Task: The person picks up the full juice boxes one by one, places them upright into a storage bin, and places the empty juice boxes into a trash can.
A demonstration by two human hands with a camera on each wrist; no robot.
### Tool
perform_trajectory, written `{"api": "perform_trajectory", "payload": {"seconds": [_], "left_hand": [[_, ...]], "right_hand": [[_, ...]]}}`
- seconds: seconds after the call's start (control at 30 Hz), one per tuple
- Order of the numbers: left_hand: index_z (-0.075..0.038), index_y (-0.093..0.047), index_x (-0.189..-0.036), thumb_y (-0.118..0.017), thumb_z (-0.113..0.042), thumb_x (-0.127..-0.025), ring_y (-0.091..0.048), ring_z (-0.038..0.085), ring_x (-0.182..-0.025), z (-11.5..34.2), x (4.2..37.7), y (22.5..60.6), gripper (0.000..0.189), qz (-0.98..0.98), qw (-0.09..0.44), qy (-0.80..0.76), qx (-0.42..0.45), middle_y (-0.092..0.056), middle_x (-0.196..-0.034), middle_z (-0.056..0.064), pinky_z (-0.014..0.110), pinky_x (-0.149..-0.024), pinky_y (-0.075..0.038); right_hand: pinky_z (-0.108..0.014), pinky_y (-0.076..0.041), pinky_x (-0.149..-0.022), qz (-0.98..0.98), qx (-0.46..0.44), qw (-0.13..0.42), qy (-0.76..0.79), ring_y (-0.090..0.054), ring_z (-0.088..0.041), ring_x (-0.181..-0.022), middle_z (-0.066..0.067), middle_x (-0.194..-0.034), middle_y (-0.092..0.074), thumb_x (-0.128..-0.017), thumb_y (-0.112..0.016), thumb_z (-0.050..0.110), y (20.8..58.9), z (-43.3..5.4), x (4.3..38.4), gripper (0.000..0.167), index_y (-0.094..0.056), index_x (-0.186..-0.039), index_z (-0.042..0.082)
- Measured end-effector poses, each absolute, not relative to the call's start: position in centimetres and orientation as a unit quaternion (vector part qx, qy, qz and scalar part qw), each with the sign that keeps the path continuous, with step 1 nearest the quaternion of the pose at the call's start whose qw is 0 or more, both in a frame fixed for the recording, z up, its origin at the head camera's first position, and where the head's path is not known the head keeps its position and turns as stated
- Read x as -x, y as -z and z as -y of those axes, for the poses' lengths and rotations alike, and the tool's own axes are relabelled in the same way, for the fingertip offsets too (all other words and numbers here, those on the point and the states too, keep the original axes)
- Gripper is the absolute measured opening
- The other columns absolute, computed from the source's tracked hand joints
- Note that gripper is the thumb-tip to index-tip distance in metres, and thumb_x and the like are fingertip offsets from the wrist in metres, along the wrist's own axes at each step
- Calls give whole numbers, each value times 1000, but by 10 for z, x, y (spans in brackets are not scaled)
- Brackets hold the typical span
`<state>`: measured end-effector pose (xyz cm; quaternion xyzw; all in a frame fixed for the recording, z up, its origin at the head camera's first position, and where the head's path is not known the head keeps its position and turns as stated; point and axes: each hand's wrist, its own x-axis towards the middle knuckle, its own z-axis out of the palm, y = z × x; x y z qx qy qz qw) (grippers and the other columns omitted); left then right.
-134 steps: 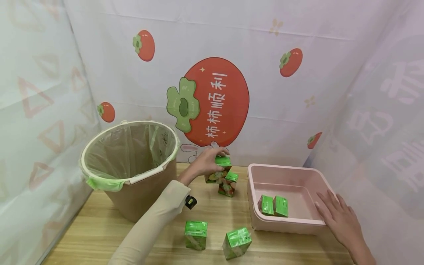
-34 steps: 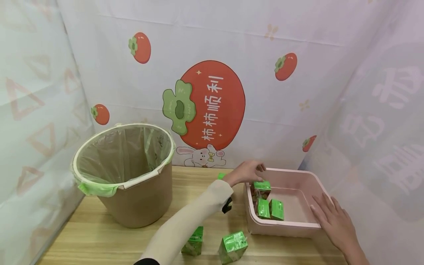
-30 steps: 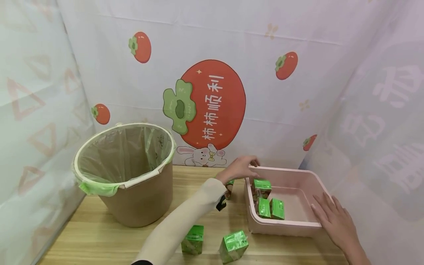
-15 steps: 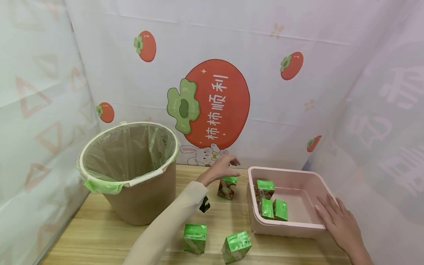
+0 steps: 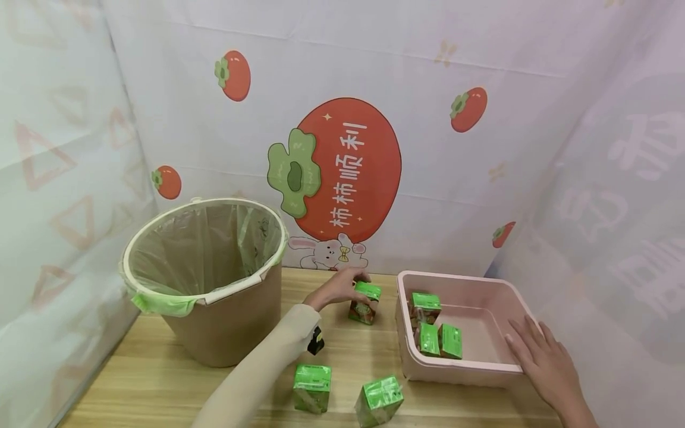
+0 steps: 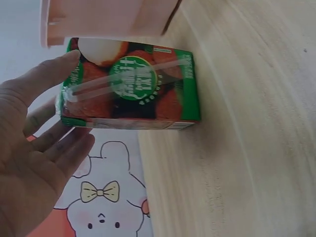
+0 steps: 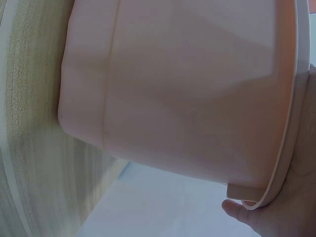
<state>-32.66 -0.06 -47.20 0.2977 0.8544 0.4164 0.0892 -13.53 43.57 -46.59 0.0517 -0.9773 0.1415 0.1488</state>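
Observation:
My left hand (image 5: 337,288) reaches round the top of a green and red juice carton (image 5: 361,312), thumb at its front and fingers behind. That carton stands upright on the table at the back; the left wrist view shows its straw and fruit picture. Spread over the right rim of a pink plastic tub (image 5: 471,364) lies my right hand (image 5: 548,368), fingers extended. Inside the tub, along its left side, are three cartons: one towards the back (image 5: 426,306), plus a left (image 5: 429,339) and a right (image 5: 451,342) one at the front.
Two more juice cartons, one left (image 5: 312,387) and one right (image 5: 379,399), stand at the table's near side. A large brown waste bin (image 5: 225,333) with a clear liner is at the left. Printed fabric walls (image 5: 428,148) enclose the wooden table (image 5: 342,356).
My left hand earlier lifted a carton from the back of the table and set it in the tub. It has since come back left to the carton there. My right hand stays at the rim.

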Motion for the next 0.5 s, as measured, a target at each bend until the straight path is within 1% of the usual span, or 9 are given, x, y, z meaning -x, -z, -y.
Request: {"api": "perform_trajectory", "payload": {"seconds": [0.23, 0.5], "left_hand": [[-4, -74, -115, -91, -10, -85, -59, 14, -96, 4, 329, 478, 35, -846, 79, -424, -313, -72, -109, 4, 31, -89, -53], [-3, -76, -114, -90, -8, -85, -60, 12, -91, 0, 329, 476, 32, -853, 84, -419, -299, -73, -106, 4, 28, -85, -54]], "right_hand": [[-82, -26, -99, 977, -50, 148, -147, -28, -60, -146, -38, -158, -37, -111, -49, 35, 464, -434, 135, 52, -52, -152, 2], [-82, -26, -99, 977, -49, 146, -146, -27, -60, -147, -38, -158, -37, -111, -49, 35, 464, -434, 134, 52, -52, -152, 2]]}}
